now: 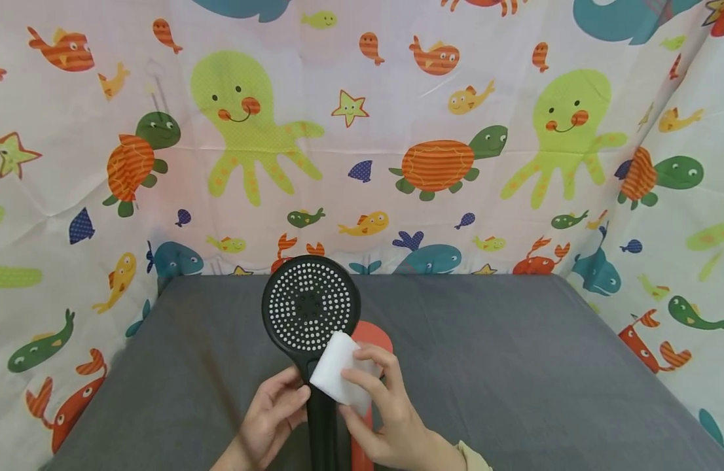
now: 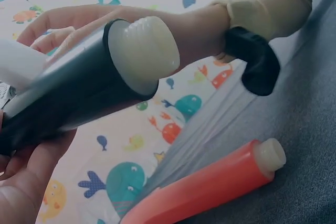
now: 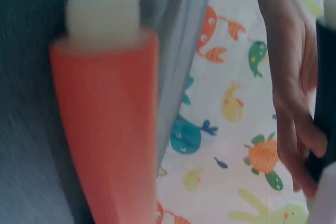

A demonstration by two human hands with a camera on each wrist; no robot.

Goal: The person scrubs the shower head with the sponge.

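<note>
A black shower head (image 1: 310, 304) is held up with its round, white-dotted spray face toward the head camera. My left hand (image 1: 275, 413) grips its handle just below the neck. Between thumb and fingers of my right hand (image 1: 391, 409) is a white sponge (image 1: 334, 373), which lies against the neck of the black shower head. In the left wrist view, the handle ends in a pale threaded connector (image 2: 152, 48). Behind the hands a coral-red shower head (image 1: 374, 337) lies on the table, partly hidden by the sponge and right hand; its handle also has a pale end (image 3: 103, 17).
A dark grey cloth (image 1: 486, 353) covers the table. Around its back and sides hangs a white curtain (image 1: 332, 163) printed with sea animals. A black wrist strap (image 2: 254, 61) shows at the right sleeve (image 2: 268, 9).
</note>
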